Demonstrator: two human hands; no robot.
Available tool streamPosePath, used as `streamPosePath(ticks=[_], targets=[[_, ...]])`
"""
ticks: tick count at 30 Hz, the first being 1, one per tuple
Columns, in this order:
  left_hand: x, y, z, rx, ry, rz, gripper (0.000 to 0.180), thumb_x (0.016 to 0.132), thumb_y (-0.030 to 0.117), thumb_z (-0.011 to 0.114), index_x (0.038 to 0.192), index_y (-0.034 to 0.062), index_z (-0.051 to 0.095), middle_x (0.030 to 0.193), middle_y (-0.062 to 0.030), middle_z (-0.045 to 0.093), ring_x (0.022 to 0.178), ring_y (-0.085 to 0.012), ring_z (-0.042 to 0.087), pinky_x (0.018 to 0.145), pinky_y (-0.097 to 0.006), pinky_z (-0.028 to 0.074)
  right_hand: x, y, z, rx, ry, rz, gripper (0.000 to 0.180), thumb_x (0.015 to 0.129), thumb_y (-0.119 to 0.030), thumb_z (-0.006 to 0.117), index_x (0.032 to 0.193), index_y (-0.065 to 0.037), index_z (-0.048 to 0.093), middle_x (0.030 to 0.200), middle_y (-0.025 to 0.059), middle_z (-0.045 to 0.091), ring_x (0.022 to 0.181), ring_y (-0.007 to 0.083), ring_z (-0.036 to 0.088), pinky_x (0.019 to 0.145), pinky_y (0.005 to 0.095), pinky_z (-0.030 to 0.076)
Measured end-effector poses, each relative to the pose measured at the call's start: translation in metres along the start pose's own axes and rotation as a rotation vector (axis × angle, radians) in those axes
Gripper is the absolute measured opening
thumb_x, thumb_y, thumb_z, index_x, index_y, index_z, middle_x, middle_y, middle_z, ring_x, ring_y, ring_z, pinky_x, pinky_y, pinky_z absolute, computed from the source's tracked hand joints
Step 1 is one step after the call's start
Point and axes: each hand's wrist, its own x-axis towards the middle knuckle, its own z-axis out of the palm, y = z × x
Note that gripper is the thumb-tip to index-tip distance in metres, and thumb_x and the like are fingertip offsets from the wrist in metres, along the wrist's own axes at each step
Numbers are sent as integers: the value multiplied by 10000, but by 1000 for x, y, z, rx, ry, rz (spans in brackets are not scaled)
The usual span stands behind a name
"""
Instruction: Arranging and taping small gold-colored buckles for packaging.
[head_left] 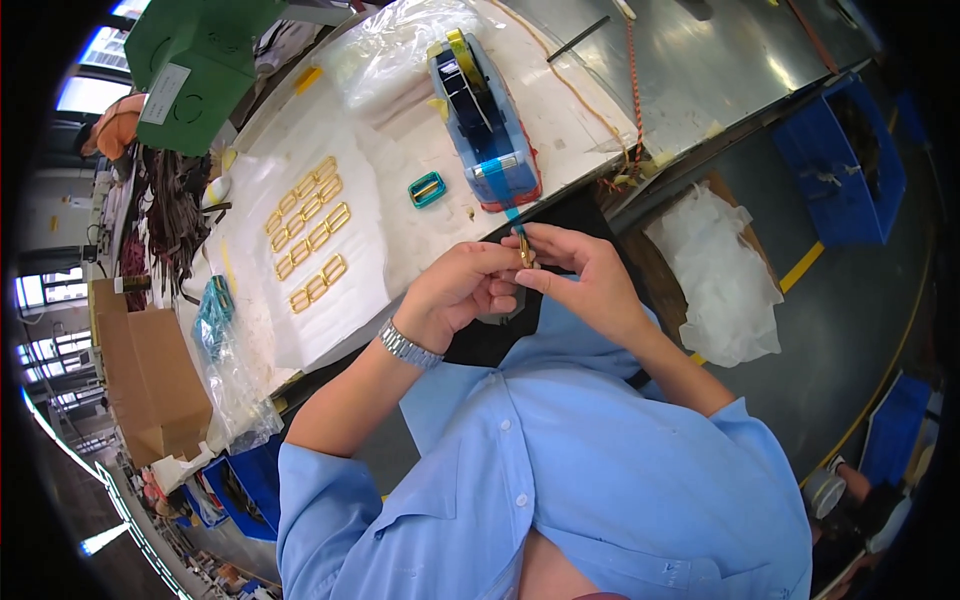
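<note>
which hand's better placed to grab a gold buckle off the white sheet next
Probably the left hand: it is nearer the gold buckles, which lie to its left; the right hand is farther.

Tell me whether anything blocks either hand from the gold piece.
Nothing visible does: the left hand and right hand hold the gold piece between their fingertips. Blue tape stretches toward it from the tape dispenser, but blocks neither.

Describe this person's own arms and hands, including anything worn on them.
The left sleeve and right sleeve are light blue, loose cloth, ending around the elbows. The left hand and right hand are ungloved. A silver-coloured metal link band, like a watch's, circles the left wrist; none shows on the right.
</note>
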Motion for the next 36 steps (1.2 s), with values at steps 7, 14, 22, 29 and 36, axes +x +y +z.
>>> streamPosePath(ticks=[7, 14, 22, 29, 36], targets=[[-29, -38, 27, 660, 399, 771, 94, 1028, 64, 721, 1083, -11, 736, 891, -30, 731, 781, -89, 685, 665, -277, 564, -3, -12, 9, 238, 89, 114, 487, 988, -34, 792, 1425, 95, 622, 1317, 153, 754, 1191, 163, 719, 1054, 315, 576], [-18, -51, 29, 1097, 525, 1408, 214, 877, -47, 786, 1076, 19, 746, 910, -130, 748, 756, -279, 725, 664, -338, 564, -8, -17, 20, 270, 150, 137, 416, 1016, -64, 775, 1374, 104, 645, 1239, 154, 775, 1122, 151, 738, 985, 285, 602], [-19, -33, 25, 767, 423, 1000, 121, 1051, 19, 697, 1084, -89, 742, 914, -89, 777, 781, -154, 779, 711, -252, 617, 2, -17, 17, 267, 111, 138, 424, 1042, -221, 783, 1297, 104, 689, 1087, 117, 808, 955, 107, 749, 849, 250, 602], [-25, 14, 23, 516, 223, 682, 157, 1024, 80, 750, 1023, -77, 755, 839, -73, 762, 690, -130, 747, 610, -264, 611, 5, -15, 12, 329, 54, 165, 393, 1060, -218, 752, 1310, 80, 694, 1118, 103, 797, 1010, 122, 753, 898, 281, 607], [-26, 43, 9, 322, 23, 411, 215, 1036, 148, 763, 959, -49, 725, 793, -55, 690, 624, -129, 688, 569, -315, 643, 24, -25, -2, 189, -1, -60, 536, 1008, -129, 795, 1451, 95, 592, 1252, 124, 763, 1140, 179, 741, 1029, 339, 596]])
